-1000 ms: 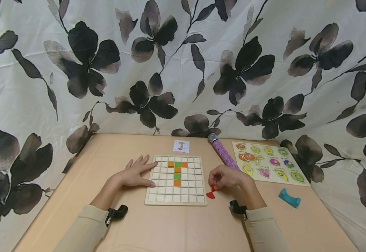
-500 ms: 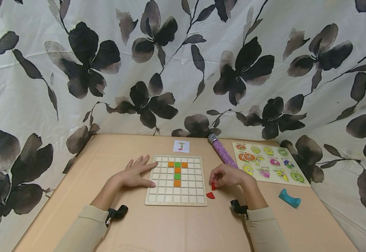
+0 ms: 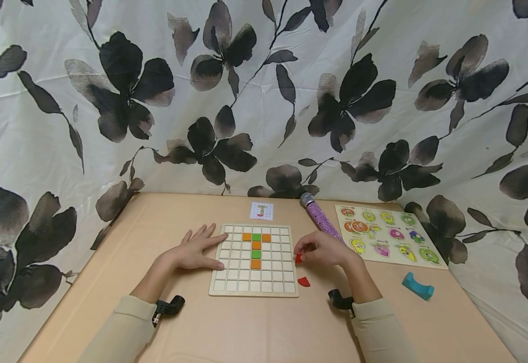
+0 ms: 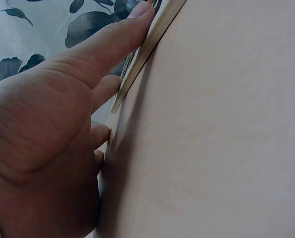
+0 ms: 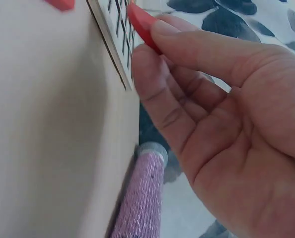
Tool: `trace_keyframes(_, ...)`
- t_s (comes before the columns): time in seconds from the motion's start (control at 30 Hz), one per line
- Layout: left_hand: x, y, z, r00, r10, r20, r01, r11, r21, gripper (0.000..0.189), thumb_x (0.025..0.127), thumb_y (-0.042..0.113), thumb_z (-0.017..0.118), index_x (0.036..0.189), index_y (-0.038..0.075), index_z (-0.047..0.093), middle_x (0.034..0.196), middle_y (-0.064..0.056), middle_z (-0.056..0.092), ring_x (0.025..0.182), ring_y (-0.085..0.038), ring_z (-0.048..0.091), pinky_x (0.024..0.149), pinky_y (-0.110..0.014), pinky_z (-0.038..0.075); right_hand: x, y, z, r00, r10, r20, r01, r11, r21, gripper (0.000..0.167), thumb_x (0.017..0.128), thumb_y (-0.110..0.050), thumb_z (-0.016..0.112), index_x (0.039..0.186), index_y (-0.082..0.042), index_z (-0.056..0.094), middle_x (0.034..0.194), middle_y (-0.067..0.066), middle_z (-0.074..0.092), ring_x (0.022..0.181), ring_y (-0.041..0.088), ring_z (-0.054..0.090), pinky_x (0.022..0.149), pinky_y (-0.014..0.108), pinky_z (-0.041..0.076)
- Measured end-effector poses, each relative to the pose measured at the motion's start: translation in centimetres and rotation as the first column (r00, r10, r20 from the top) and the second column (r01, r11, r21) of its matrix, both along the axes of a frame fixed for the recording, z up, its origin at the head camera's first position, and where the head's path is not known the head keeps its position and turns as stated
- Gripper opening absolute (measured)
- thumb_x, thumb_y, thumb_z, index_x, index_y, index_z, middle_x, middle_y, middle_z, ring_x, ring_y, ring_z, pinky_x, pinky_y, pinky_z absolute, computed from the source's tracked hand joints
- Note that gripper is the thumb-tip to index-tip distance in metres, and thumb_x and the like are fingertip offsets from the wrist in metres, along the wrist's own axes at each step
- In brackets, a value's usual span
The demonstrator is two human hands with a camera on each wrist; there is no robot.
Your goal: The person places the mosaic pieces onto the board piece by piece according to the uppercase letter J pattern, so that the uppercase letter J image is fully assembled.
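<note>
My left hand lies spread, its thumb and index finger on the left rim of a wooden grid board. Orange tiles and green tiles fill several cells in a T-like column at the board's middle. Between the thumb and index finger of my right hand is a small red quarter-round tile, held at the board's right edge. A second red tile lies on the table just below that hand, beside the board.
Behind the board lies a small pattern card. A purple glittery tube and a fruit picture sheet are at the back right. A blue curved block sits farther right. A floral cloth hangs behind the table.
My right hand has lifted the red tile away from the other red tile and moved left toward the board. The left hand stays in place.
</note>
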State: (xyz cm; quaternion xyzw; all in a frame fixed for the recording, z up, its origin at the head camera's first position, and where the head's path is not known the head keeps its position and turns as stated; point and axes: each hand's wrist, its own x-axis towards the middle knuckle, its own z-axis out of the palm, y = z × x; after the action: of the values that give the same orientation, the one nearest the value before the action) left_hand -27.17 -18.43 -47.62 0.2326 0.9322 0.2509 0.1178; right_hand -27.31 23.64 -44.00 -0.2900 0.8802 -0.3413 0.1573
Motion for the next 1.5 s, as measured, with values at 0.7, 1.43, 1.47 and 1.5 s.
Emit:
trace_keyframes(0.7,0.0,-0.1,-0.2,1.000,0.003,-0.002,-0.003,1.000,0.003,0.096,0.083,0.061,0.079,0.163,0.025,0.039,0.174,-0.024,0.008,0.160,-0.050,-0.001,0.122,-0.073,-0.006,0.1,-5.0,-0.4,0.998,0.030,-0.062,-0.033,0.998,-0.053,0.021,0.093,-0.006,0.077,0.114,-0.008,0.079,0.102,-0.004,0.073,0.092,0.018,0.062,0.084,0.026,0.055)
trace_keyframes(1.43,-0.1,0.0,-0.2,1.000,0.002,0.003,-0.002,1.000,-0.007,0.096,0.084,0.062,0.079,0.163,0.027,0.038,0.174,-0.023,0.006,0.160,-0.049,-0.002,0.123,-0.072,-0.007,0.8,-7.7,-0.6,0.995,0.079,-0.053,-0.082,0.994,-0.066,0.023,0.095,-0.003,0.074,0.116,-0.010,0.079,0.109,-0.004,0.073,0.098,0.016,0.061,0.090,0.031,0.055)
trace_keyframes(1.47,-0.1,0.0,-0.1,1.000,0.003,0.002,-0.003,1.000,-0.009,0.096,0.084,0.062,0.079,0.163,0.027,0.038,0.174,-0.023,0.006,0.160,-0.049,-0.002,0.123,-0.072,-0.007,0.8,-7.8,-0.6,0.995,0.083,-0.053,-0.087,0.994,-0.064,0.023,0.095,-0.004,0.074,0.116,-0.010,0.079,0.109,-0.005,0.073,0.098,0.017,0.061,0.090,0.031,0.054)
trace_keyframes(1.5,-0.1,0.0,-0.1,1.000,0.002,0.000,-0.002,1.000,-0.006,0.096,0.084,0.062,0.079,0.163,0.026,0.038,0.174,-0.023,0.007,0.160,-0.049,-0.002,0.123,-0.073,-0.007,0.8,-7.9,-0.6,0.994,0.089,-0.057,-0.092,0.994,-0.058,0.023,0.095,-0.004,0.074,0.116,-0.010,0.079,0.109,-0.005,0.073,0.099,0.017,0.061,0.091,0.031,0.054)
